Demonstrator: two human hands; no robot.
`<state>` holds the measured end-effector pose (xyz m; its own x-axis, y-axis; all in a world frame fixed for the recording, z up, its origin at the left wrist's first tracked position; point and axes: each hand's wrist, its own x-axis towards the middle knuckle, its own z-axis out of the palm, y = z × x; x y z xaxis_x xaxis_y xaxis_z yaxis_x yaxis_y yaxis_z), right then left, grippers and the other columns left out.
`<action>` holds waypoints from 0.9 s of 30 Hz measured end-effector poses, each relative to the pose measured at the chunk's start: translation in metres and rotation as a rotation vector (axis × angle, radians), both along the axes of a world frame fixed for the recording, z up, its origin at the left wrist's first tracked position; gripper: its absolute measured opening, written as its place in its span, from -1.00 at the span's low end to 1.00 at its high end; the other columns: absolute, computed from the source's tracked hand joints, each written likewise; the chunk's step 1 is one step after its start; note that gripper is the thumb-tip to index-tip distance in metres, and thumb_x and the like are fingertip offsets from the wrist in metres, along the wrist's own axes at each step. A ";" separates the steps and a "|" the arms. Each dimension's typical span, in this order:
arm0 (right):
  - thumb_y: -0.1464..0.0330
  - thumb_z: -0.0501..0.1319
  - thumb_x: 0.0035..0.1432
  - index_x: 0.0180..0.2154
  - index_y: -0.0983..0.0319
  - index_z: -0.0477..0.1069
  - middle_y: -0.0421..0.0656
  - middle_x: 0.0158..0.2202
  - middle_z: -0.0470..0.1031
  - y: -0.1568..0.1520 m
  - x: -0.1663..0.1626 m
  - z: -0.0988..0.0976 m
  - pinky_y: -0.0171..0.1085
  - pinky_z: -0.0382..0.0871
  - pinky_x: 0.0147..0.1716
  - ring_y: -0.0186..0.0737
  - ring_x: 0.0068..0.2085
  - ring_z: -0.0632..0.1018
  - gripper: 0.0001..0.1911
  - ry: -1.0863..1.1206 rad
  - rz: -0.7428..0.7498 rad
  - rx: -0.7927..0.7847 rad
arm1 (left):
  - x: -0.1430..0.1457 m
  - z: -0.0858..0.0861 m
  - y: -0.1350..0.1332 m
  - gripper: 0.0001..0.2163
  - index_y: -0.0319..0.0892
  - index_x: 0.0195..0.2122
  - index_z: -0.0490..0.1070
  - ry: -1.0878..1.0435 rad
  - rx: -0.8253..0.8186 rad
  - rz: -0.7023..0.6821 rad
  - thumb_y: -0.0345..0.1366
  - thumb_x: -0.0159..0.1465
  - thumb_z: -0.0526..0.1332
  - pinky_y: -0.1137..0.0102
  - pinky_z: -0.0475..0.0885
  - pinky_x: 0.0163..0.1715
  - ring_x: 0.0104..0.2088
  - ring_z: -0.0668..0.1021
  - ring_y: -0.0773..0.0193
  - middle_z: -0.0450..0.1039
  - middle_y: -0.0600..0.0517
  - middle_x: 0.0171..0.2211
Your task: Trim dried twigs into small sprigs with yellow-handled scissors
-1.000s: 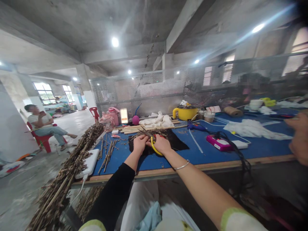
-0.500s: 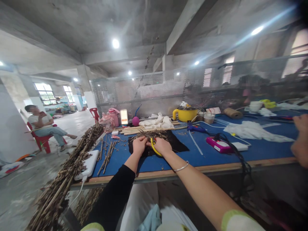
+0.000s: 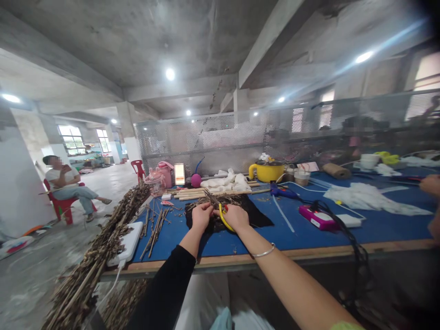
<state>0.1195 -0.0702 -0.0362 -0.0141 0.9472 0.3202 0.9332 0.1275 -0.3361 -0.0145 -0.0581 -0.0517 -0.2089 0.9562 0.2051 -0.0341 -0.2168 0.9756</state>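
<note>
My right hand (image 3: pixel 235 217) is closed round the yellow-handled scissors (image 3: pixel 224 219), whose blades point up and left. Close beside it, my left hand (image 3: pixel 202 215) has its fingers pinched together near the blades; what they hold is too small to make out. Both hands are over a black cloth (image 3: pixel 256 215) with dry brown plant bits (image 3: pixel 237 200) heaped on it. Cut dry stalks (image 3: pixel 156 231) lie on the blue tabletop to the left of my left hand.
A large bundle of dried stalks (image 3: pixel 92 247) leans along the table's left end, by a white power bank (image 3: pixel 132 243). Pale sticks (image 3: pixel 192 194), a yellow pot (image 3: pixel 270 173), a blue glue gun (image 3: pixel 283 191) and a magenta box (image 3: pixel 318 217) lie around. Another person's hand shows at the right edge.
The view has tilted up slightly, so everything sits a little lower. The scissor blades now show more clearly above my hands. The other person's hand at the right has shifted.
</note>
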 end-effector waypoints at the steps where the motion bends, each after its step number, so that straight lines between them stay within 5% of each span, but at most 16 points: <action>1: -0.17 -0.05 -0.07 -0.30 0.19 0.45 0.01 -0.30 0.49 0.000 0.000 0.000 -0.20 0.29 -0.29 -0.03 -0.23 0.50 -0.36 0.000 -0.001 -0.005 | 0.000 0.001 -0.001 -0.82 -0.28 -0.34 0.50 -0.032 -0.028 0.027 -0.42 -0.01 0.25 0.55 0.33 -0.57 -0.61 0.43 0.44 0.50 -0.01 -0.50; 12: -0.16 0.08 -0.16 -0.18 0.29 0.35 0.05 -0.18 0.39 0.001 0.000 -0.003 -0.23 0.21 -0.19 -0.05 -0.11 0.40 -0.29 0.029 0.059 0.058 | -0.001 0.008 -0.004 -0.88 -0.30 -0.40 0.44 -0.293 -0.102 0.047 -0.39 0.03 0.25 0.55 0.35 -0.54 -0.60 0.45 0.45 0.43 0.02 -0.60; 27: -0.14 0.10 -0.15 -0.15 0.32 0.27 0.07 -0.14 0.36 -0.003 -0.004 -0.003 -0.19 0.16 -0.14 -0.02 -0.06 0.37 -0.29 -0.010 0.104 0.094 | 0.001 0.003 -0.004 -0.90 -0.31 -0.56 0.40 -0.213 -0.048 -0.086 -0.37 -0.06 0.26 0.55 0.28 -0.61 -0.65 0.39 0.46 0.43 0.03 -0.62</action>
